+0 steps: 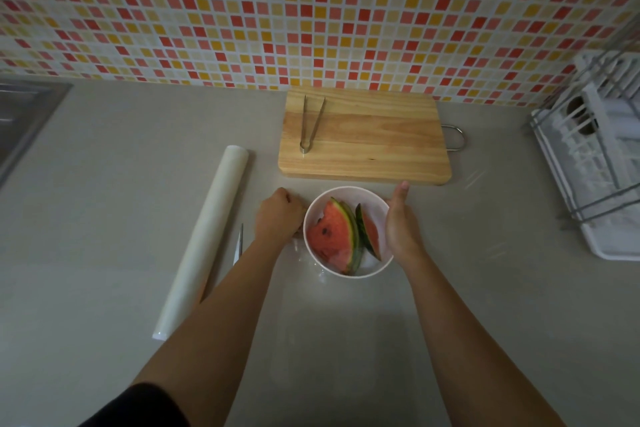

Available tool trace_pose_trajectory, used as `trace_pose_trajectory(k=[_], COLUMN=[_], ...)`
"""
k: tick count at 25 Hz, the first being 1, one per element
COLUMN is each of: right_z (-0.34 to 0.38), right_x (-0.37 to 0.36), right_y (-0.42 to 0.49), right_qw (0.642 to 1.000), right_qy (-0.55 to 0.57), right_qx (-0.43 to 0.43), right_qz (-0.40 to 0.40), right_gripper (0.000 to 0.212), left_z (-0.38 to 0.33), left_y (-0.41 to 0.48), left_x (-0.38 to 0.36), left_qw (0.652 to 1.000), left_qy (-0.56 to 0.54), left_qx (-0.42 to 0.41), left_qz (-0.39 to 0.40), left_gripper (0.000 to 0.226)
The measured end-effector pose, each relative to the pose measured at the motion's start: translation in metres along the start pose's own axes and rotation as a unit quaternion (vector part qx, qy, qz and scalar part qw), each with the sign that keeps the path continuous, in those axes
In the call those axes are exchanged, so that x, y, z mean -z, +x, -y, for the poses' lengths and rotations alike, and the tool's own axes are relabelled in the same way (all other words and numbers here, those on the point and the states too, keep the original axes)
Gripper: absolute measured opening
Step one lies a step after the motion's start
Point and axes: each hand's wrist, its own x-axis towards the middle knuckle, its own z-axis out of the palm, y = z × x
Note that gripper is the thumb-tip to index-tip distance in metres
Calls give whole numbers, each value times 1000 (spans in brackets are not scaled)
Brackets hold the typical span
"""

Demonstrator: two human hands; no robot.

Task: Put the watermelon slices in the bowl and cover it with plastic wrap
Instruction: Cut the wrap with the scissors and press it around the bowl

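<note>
Now: white round bowl (346, 189) sits mid-desk (104, 184), just before the wooden board (363, 149). Two watermelon wedges (332, 236) lie inside, long axes near-to-far, green rinds rightward. Your left grip (278, 215) curls on clear film (311, 265) at the left rim. Your right grip (400, 225) lies flat, fingers straight, against the right rim.

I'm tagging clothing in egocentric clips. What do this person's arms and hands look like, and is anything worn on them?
No gloves, rings, watch or bracelet show on the left hand or the right hand. The left forearm and right forearm are uncovered. A black sleeve begins above the left elbow at the frame's bottom edge; none shows on the right side.
</note>
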Motion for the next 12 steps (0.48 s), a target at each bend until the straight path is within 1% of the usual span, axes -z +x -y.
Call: trace_pose_trajectory(k=[1,2,3,4,5,6,7,8,10,12], right_z=[0,0,-2,-3,-3,-4,-6,-9,-15,-19], right_x=[1,2,3,6,9,12,13,12,5,-1], right_y=[0,1,3,4,4,2,0,-4,-10,-12], right_qw=[1000,1000,999,996,990,981,972,963,952,949], right_qy=[1,7,30,73,124,164,194,214,237,244], right_qx=[2,7,19,42,71,100,132,158,173,168], right_qz=[7,14,14,9,2,1,13,34,87,107], right_gripper=[121,118,111,100,93,91,92,90,87,85], left_z=[3,6,9,9,8,6,5,4,3,0], left_y=[-1,-3,-6,-11,-18,-27,-37,-45,-53,-54], left_x=[3,6,10,14,17,20,19,16,4,-4], left_qw=[998,995,993,988,973,950,925,908,896,900], left_qy=[51,66,29,-53,-161,-255,-311,-335,-340,-342], left_qx=[-2,-2,-17,-50,-98,-160,-216,-251,-262,-238], left_qz=[-33,-71,-111,-138,-132,-87,-25,35,113,129], left_gripper=[23,23,25,29,35,40,45,50,55,53])
